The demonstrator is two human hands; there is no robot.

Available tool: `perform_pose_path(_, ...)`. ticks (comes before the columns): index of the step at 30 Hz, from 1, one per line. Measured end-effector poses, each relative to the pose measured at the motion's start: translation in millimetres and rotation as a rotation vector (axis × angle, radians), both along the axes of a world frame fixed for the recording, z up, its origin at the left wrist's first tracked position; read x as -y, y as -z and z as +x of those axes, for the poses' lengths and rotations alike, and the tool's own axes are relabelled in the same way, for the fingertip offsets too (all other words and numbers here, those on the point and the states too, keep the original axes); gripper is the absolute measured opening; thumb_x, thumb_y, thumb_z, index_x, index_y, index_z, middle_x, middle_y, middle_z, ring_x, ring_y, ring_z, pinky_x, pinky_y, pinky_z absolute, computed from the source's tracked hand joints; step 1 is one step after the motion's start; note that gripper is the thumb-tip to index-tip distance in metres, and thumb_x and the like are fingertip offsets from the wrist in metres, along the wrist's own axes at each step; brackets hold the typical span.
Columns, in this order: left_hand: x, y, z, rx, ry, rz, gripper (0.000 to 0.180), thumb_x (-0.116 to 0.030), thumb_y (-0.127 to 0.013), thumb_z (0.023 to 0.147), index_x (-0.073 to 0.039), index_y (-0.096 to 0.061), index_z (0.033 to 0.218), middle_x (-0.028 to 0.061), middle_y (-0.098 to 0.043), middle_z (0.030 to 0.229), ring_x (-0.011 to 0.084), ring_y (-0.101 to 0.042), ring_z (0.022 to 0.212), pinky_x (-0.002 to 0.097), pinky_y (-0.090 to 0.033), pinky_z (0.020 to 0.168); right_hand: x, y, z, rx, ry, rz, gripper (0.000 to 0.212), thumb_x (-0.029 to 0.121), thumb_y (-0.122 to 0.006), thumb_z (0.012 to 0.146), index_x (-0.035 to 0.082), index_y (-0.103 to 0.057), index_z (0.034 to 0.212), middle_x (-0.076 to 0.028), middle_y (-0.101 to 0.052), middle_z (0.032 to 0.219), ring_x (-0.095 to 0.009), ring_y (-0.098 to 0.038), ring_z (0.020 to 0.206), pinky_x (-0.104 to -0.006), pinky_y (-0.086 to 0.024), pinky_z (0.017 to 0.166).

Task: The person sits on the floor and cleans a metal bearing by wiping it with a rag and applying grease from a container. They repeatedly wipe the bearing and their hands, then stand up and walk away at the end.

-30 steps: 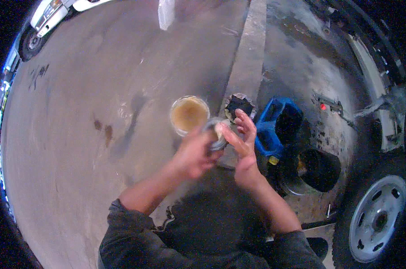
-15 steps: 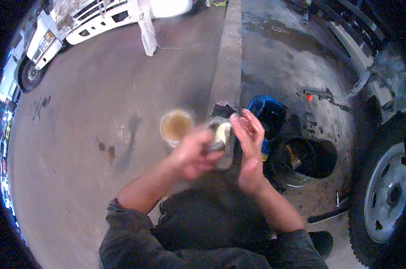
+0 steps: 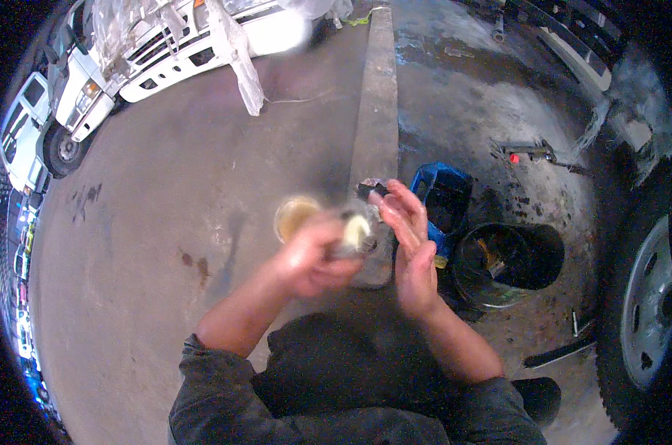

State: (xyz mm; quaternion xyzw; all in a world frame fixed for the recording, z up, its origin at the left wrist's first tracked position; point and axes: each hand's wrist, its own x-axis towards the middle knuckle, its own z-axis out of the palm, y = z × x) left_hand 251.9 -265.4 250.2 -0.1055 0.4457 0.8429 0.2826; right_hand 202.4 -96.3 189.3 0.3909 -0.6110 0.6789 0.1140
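Note:
Blurred by motion, my left hand [image 3: 314, 256] is closed around a greyish, rounded part [image 3: 358, 233] with a pale yellow, grease-like smear on it. Its exact kind is too smeared to make out. Close on its right, my right hand [image 3: 410, 245] is held upright, fingers stretched out and palm turned toward the part; it grips nothing. Whether its fingertips touch the part is unclear. Just beyond my left hand stands a round tub [image 3: 293, 213] with tan contents, partly hidden by that hand. A small dark piece [image 3: 373, 188] lies past my right fingertips.
To the right sit a cut-open blue container [image 3: 441, 194] and a black bucket [image 3: 492, 278] with things inside. A large wheel [image 3: 651, 297] borders the far right. A raised concrete strip [image 3: 380, 89] runs ahead. A white truck [image 3: 210, 59] with plastic wrapping stands at upper left.
The view has tilted, showing more of the white truck. My left hand has shifted slightly with the part, now covering more of the tub. My right hand stays stretched out beside it.

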Motion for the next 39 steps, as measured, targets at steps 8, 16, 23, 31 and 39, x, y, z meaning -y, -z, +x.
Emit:
perform_pose_path(8,-19.0,-18.7,5.5,-0.018,-0.140,-0.231,0.014,-0.019,-0.043,0.087,-0.011,-0.051,0.096,0.0017,-0.041,0.050,0.0064,-0.028,0.034,0.0224,-0.020,0.028,-22.4,-23.5,-3.0,-0.497,0.357,0.260,0.078,0.064,-0.015,0.093,0.009,-0.061,0.124,-0.021,-0.050,0.133,-0.038,-0.048,0.119,-0.0498,-0.031,0.103)
perform_pose_path(16,-47.2,25.1,-14.9,-0.550,-0.416,-0.868,0.023,-0.007,-0.050,0.085,-0.006,-0.043,0.107,0.0077,-0.054,0.076,0.0141,-0.050,0.058,0.0271,-0.041,0.048,9.0,-9.0,2.4,0.520,0.034,-0.550,0.071,0.058,-0.015,0.097,0.001,-0.046,0.125,-0.020,-0.057,0.120,-0.032,-0.057,0.108,-0.0414,-0.041,0.097)
perform_pose_path(23,-91.3,17.2,-21.3,-0.824,-0.207,-1.161,0.036,-0.007,-0.054,0.082,-0.001,-0.041,0.115,0.0255,-0.061,0.102,0.0419,-0.059,0.100,0.0480,-0.046,0.084,-7.5,-23.1,-18.8,0.675,0.341,-0.566,0.082,0.066,-0.014,0.093,-0.004,-0.057,0.101,-0.021,-0.064,0.101,-0.032,-0.065,0.091,-0.0408,-0.051,0.083)
perform_pose_path(31,-87.1,16.4,-26.9,-0.993,-0.052,-1.142,0.034,-0.008,-0.053,0.079,0.001,-0.043,0.110,0.0265,-0.061,0.088,0.0428,-0.060,0.085,0.0505,-0.046,0.076,-27.7,-19.8,-37.8,0.910,0.137,-0.378,0.090,0.070,-0.016,0.090,-0.007,-0.056,0.115,-0.023,-0.063,0.105,-0.032,-0.065,0.094,-0.0403,-0.051,0.087)
perform_pose_path(39,-79.5,25.5,-23.8,-0.751,-0.244,-0.963,0.017,-0.007,-0.049,0.081,0.000,-0.051,0.097,0.0093,-0.053,0.078,0.0166,-0.053,0.072,0.0325,-0.045,0.064,-35.4,-35.8,-23.7,0.744,-0.438,-0.680,0.106,0.086,-0.003,0.074,0.013,-0.026,0.147,-0.017,-0.036,0.145,-0.031,-0.037,0.131,-0.0437,-0.025,0.108)
